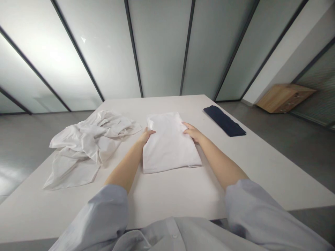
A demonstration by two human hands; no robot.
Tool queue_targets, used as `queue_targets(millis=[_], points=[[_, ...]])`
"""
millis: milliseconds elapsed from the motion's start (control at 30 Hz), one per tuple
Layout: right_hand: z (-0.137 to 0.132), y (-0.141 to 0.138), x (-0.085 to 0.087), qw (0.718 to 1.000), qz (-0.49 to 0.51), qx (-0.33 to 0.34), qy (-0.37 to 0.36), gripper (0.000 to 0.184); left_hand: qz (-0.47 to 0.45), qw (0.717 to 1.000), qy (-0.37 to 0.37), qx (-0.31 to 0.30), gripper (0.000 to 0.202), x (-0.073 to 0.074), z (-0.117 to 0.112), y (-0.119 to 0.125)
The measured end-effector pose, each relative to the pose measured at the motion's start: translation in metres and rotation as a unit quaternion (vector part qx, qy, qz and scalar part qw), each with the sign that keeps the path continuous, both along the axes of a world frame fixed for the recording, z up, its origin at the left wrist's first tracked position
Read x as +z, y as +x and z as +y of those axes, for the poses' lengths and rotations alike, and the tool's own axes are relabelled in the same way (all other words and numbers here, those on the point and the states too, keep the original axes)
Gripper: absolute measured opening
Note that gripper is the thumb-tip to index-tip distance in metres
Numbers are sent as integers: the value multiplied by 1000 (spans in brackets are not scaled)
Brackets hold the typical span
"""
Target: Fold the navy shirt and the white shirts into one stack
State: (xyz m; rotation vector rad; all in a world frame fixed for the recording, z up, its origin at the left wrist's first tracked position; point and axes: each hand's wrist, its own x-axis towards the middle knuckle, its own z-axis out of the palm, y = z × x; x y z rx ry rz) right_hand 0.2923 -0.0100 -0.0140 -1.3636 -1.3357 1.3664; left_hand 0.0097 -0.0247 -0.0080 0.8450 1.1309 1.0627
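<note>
A white cloth [170, 143], folded into a flat rectangle, lies on the table in front of me; it may be a garment, but its kind does not show. My left hand [147, 135] grips its left edge, thumb on top and the other fingers mostly hidden at or under the side. On the opposite edge, my right hand [193, 133] holds the cloth with thumb and fingers at the side, the index finger reaching towards the far corner. The cloth's near edge shows stacked layers at its right corner.
A crumpled heap of white fabric [96, 136] spreads over the left of the white table [178, 198], reaching its left edge. A folded navy cloth [223, 120] lies near the right edge. Beyond stand frosted glass panels [159, 48] and a wooden cabinet [282, 97].
</note>
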Motion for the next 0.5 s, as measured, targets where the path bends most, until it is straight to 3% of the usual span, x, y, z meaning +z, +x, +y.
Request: queue_targets(millis=[67,167,267,400,500], points=[[-1,1,1,999,30,6,-27,77,5,1000,16,20,102,-1,1,-2],[-1,2,1,997,64,-7,-44,63,-6,1000,26,-4,107,-1,-2,-5],[0,1,0,995,90,-28,-39,50,-21,999,39,-28,98,-2,-3,-9],[0,-2,-1,990,122,-67,-16,25,-38,998,33,-41,72,-4,0,-14],[-2,-3,0,989,130,-66,-19,24,-44,998,28,-37,64,-5,2,-16]])
